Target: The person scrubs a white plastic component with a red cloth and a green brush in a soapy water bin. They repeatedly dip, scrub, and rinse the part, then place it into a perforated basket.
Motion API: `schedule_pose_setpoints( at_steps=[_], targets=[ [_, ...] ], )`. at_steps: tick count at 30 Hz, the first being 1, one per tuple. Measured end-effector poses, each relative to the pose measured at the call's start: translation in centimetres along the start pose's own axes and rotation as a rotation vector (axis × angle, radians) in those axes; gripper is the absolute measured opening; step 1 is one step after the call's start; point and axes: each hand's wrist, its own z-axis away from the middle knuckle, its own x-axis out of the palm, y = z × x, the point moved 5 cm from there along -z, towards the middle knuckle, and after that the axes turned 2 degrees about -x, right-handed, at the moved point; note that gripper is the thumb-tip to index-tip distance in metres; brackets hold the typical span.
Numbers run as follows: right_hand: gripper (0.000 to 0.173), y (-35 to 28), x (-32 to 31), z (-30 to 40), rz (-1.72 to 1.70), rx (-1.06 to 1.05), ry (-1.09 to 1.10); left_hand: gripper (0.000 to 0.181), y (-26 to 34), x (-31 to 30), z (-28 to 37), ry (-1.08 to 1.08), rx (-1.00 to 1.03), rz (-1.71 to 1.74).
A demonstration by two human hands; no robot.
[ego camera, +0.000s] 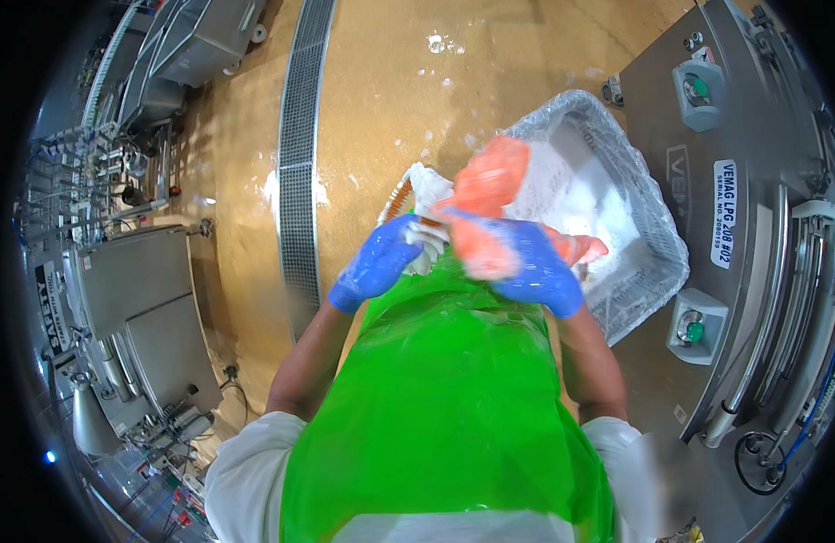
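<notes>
My left hand (380,261), in a blue glove, is closed around a crumpled white item (431,193) with brown, ridged parts; it may be cloth, but I cannot tell. My right hand (536,265), gloved in blue too, grips a limp orange-pink item (492,178) that is blurred by motion. Parts of it stick out above the hand, to its left and to its right. Whether it is cloth, rubber or food is unclear. Both hands are close together over the top of my green apron (444,400). Just beyond my right hand stands a plastic-lined bin (638,180) with white material inside.
A steel Vemag machine (662,129) with green buttons stands close on the right. A grated drain (298,149) runs along the wet tan floor (383,61). On the left are a steel cabinet (135,271) and wheeled steel bins (200,41).
</notes>
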Motion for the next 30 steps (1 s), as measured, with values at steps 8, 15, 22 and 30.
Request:
schedule_pose_setpoints(
  at_steps=[8, 15, 22, 30],
  targets=[
    [0.044, 10.6, 6.7, 5.5, -0.757, 0.418, -0.204, 0.030, -2.2, -2.4, 6.8, 0.348, 0.029, 0.240],
    [0.048, -3.9, 7.1, -2.0, -0.173, 0.025, -0.250, 0.032, -5.0, -1.7, 7.1, 0.107, -0.029, 0.307],
    [0.040, 9.7, 10.6, 2.3, -0.596, 0.575, -0.476, 0.032, -5.2, -3.6, 8.6, 0.345, 0.063, 0.409],
    [0.042, 3.6, 11.6, -2.7, -0.096, -0.006, -0.467, 0.030, -6.3, -0.3, 9.5, 0.352, -0.083, 0.269]
  ],
)
